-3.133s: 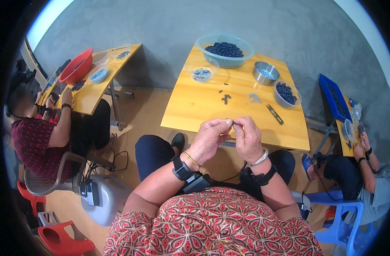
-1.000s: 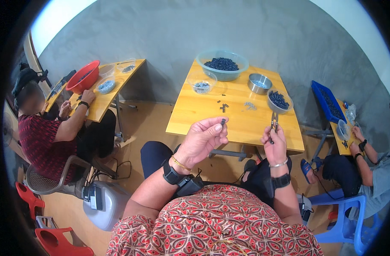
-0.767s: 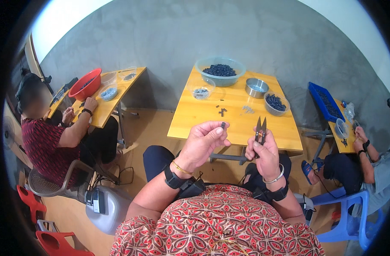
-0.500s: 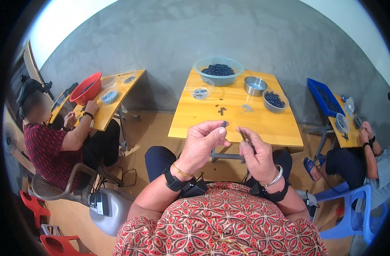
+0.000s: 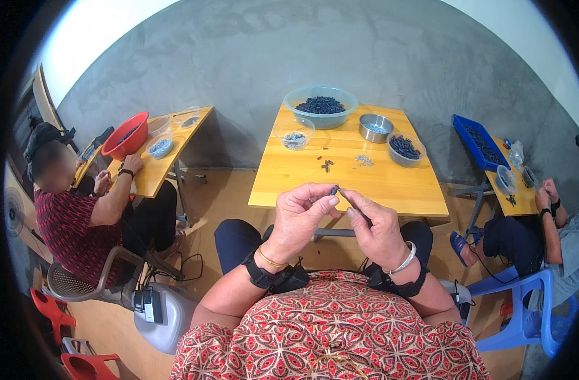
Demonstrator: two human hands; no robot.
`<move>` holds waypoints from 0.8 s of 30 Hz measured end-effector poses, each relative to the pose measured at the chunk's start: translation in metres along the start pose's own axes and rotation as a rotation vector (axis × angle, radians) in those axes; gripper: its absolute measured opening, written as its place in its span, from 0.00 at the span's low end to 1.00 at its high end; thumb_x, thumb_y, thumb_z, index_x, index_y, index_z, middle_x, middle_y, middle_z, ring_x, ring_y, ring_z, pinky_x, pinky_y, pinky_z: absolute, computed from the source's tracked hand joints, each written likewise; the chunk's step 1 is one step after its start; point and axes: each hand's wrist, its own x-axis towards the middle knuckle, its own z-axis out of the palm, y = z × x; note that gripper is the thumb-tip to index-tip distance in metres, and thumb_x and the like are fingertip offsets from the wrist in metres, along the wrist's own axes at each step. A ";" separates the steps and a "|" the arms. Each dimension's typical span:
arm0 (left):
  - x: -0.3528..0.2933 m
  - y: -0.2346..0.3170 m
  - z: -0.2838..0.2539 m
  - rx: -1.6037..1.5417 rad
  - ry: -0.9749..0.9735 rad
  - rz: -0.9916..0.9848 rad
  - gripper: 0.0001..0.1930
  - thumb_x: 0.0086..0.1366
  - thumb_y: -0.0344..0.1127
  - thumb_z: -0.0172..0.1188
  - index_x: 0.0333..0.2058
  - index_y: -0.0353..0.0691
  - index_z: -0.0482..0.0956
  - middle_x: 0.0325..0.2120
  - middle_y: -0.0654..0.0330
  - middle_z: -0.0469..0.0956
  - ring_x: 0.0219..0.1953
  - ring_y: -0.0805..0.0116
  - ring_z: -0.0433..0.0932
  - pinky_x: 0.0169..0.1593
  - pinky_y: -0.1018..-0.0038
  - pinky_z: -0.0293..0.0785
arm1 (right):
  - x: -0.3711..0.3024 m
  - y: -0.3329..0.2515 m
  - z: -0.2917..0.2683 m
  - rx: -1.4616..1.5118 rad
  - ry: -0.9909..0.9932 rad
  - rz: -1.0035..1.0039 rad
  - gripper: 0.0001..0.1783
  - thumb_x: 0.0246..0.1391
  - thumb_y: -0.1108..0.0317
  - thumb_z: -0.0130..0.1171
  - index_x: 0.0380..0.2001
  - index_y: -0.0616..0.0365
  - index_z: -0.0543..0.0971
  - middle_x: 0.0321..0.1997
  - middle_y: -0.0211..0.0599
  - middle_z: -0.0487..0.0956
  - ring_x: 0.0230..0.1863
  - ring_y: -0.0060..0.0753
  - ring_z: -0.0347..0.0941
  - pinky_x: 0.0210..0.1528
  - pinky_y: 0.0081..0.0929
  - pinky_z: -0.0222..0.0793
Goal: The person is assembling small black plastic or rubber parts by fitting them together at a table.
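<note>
My left hand (image 5: 297,218) pinches a small dark plastic piece (image 5: 334,189) between thumb and forefinger, above the near edge of the yellow table (image 5: 289,196). In my right hand (image 5: 378,231) is a slim dark tool (image 5: 349,200), its kind unclear. Its tip is at the small piece; whether they touch is hard to see. Beyond my hands lie several loose dark pieces (image 5: 327,166) and a scatter of tiny pale grey parts (image 5: 364,161). To their right stands a clear bowl of dark pieces (image 5: 405,148).
At the back are a pale blue basin (image 5: 291,101) of dark pieces, a steel bowl (image 5: 376,128) and a clear tub (image 5: 295,140) of small parts. A person (image 5: 80,209) works at a left table with a red basin (image 5: 125,136); another person (image 5: 565,234) sits right, near a blue tray (image 5: 476,142).
My right hand has moved left toward my left hand, bringing the slim tool's tip from apart to the small piece. My left hand keeps its pinch.
</note>
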 end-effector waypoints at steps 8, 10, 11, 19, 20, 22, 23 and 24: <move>0.000 0.001 0.001 0.011 0.007 0.004 0.09 0.56 0.24 0.56 0.38 0.32 0.75 0.30 0.58 0.77 0.27 0.71 0.77 0.33 0.78 0.76 | -0.002 0.004 -0.002 0.021 -0.036 0.026 0.18 0.48 0.81 0.47 0.45 0.64 0.71 0.40 0.48 0.76 0.42 0.39 0.74 0.43 0.25 0.68; 0.000 0.002 0.000 0.018 -0.015 -0.018 0.09 0.56 0.24 0.56 0.38 0.32 0.75 0.31 0.58 0.76 0.28 0.72 0.77 0.33 0.79 0.76 | -0.003 0.004 -0.002 0.044 -0.058 0.069 0.19 0.47 0.82 0.47 0.46 0.64 0.71 0.40 0.49 0.76 0.42 0.39 0.74 0.43 0.25 0.68; 0.000 0.002 0.001 0.018 -0.013 -0.020 0.09 0.56 0.24 0.56 0.38 0.32 0.75 0.31 0.58 0.76 0.28 0.72 0.77 0.33 0.79 0.76 | -0.003 0.005 -0.002 0.046 -0.058 0.071 0.19 0.47 0.82 0.47 0.46 0.64 0.71 0.40 0.49 0.76 0.42 0.39 0.74 0.43 0.25 0.68; -0.002 0.001 0.001 0.182 -0.051 0.034 0.10 0.56 0.22 0.54 0.38 0.33 0.75 0.30 0.59 0.75 0.28 0.74 0.76 0.33 0.81 0.74 | -0.005 0.005 -0.002 -0.082 -0.045 0.032 0.21 0.47 0.82 0.47 0.48 0.62 0.69 0.38 0.47 0.76 0.40 0.39 0.75 0.42 0.25 0.68; -0.002 0.000 0.002 0.184 -0.051 0.032 0.10 0.56 0.22 0.54 0.38 0.33 0.75 0.30 0.59 0.75 0.28 0.74 0.76 0.33 0.81 0.74 | -0.005 0.001 -0.004 -0.079 -0.045 0.034 0.21 0.47 0.82 0.47 0.48 0.62 0.69 0.38 0.47 0.76 0.40 0.39 0.75 0.42 0.25 0.68; -0.001 0.000 0.003 0.244 -0.057 0.042 0.10 0.56 0.20 0.54 0.38 0.32 0.75 0.28 0.60 0.74 0.28 0.74 0.75 0.32 0.82 0.73 | -0.004 -0.007 -0.007 -0.042 -0.108 0.314 0.23 0.47 0.82 0.47 0.50 0.60 0.68 0.39 0.46 0.76 0.40 0.40 0.74 0.43 0.26 0.67; -0.001 0.002 0.004 0.241 -0.057 0.044 0.10 0.56 0.20 0.54 0.38 0.32 0.75 0.28 0.60 0.74 0.28 0.74 0.75 0.32 0.82 0.73 | -0.004 -0.004 -0.005 -0.046 -0.109 0.313 0.23 0.47 0.82 0.47 0.50 0.60 0.68 0.39 0.46 0.76 0.40 0.40 0.74 0.43 0.26 0.67; -0.002 0.003 0.006 0.277 -0.048 0.082 0.09 0.56 0.20 0.54 0.37 0.32 0.75 0.28 0.60 0.74 0.28 0.75 0.75 0.32 0.82 0.73 | -0.003 0.003 -0.001 -0.034 -0.034 0.085 0.23 0.47 0.82 0.47 0.50 0.59 0.68 0.39 0.46 0.76 0.41 0.39 0.74 0.43 0.25 0.67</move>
